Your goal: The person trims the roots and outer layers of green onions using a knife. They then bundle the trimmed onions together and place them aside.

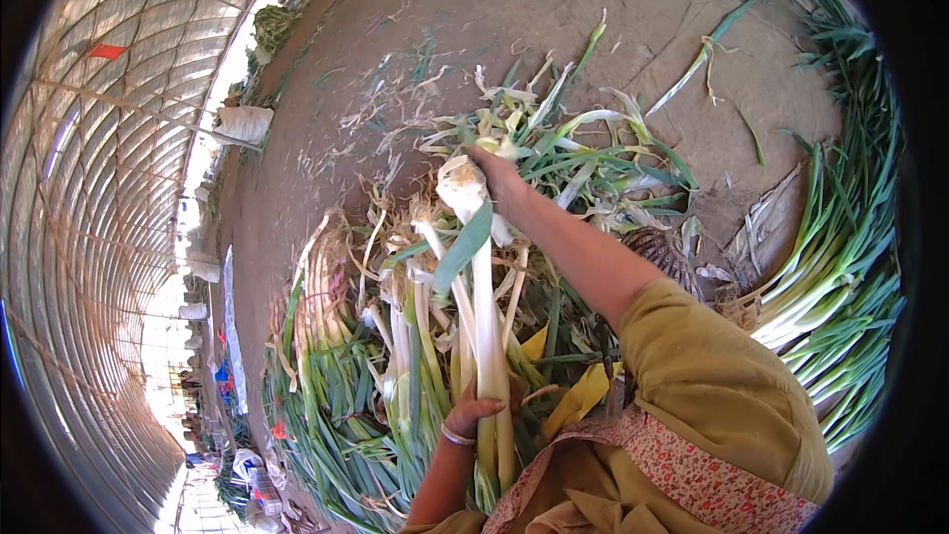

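Observation:
Thick white leek-like onion stalks (485,297) rise from my left hand (478,411), which is wrapped around their lower part and wears a bangle at the wrist. My right hand (495,170) is at their trimmed root end, its fingers partly hidden and blurred, with pale leaf matter beside them; its grip cannot be told. A loose green leaf strip (463,248) lies across the stalks. Just left stand more stalks with roots upward (400,326), and farther left is a bundle with brown roots (322,297).
Peeled leaves and scraps (593,156) are heaped on the dirt floor beyond my hands. Long green onions (815,282) are piled along the right. A yellow piece of material (582,397) lies near my apron. At left, a ribbed tunnel-like roof (111,185) curves over the floor.

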Demonstrator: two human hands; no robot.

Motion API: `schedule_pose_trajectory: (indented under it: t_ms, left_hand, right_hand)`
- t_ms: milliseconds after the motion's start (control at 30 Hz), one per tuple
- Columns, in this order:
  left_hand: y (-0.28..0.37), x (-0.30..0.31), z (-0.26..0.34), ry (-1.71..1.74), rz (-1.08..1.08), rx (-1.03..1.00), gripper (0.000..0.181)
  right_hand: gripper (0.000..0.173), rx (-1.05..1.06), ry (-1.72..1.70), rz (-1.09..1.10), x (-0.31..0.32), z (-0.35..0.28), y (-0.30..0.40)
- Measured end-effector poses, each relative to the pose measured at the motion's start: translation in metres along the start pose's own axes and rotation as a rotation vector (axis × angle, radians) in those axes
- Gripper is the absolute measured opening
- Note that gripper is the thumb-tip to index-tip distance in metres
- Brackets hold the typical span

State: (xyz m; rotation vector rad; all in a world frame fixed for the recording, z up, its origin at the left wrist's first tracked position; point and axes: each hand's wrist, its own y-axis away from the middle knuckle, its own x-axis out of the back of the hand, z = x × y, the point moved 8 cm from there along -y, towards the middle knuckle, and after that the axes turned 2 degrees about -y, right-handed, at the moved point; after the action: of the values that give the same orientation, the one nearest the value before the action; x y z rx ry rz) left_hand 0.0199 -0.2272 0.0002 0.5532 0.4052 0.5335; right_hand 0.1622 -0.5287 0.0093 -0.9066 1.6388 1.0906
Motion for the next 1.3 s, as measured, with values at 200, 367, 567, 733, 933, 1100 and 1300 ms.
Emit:
schedule_pose_trajectory:
  t_ms: [200, 367, 567, 733, 933, 1100, 1300]
  left_hand:
    - [0.026, -0.004, 0.015, 0.143, 0.012, 0.078, 0.063]
    - [0.075, -0.013, -0.004, -0.137, 0.114, 0.081, 0.079]
    - [0.106, 0.001, -0.008, -0.002, 0.072, 0.154, 0.077]
    - [0.127, -0.01, 0.015, 0.123, 0.001, 0.083, 0.078]
    - [0.126, 0.012, 0.017, 0.232, 0.145, -0.075, 0.075]
    - [0.097, 0.02, 0.0, 0.011, 0.218, 0.035, 0.066]
    - [0.066, -0.018, -0.017, -0.056, 0.054, 0.071, 0.082]
  right_hand:
    - [0.029, 0.427, 0.778, 0.642, 0.04, -0.068, -0.025]
    - [0.035, 0.606, 0.741, 0.686, 0.085, -0.159, -0.052]
    - [0.015, 0.491, 0.963, 0.889, 0.105, -0.184, -0.024]
    - [0.022, 0.588, 2.707, 0.906, 0.227, -0.266, -0.082]
    - [0.057, -0.018, 1.741, -0.076, 0.104, -0.09, -0.027]
    - [0.083, 0.082, 1.882, -0.655, -0.047, -0.037, 0.086]
    - [0.045, 0.349, 2.094, -0.746, -0.049, 0.019, 0.113]
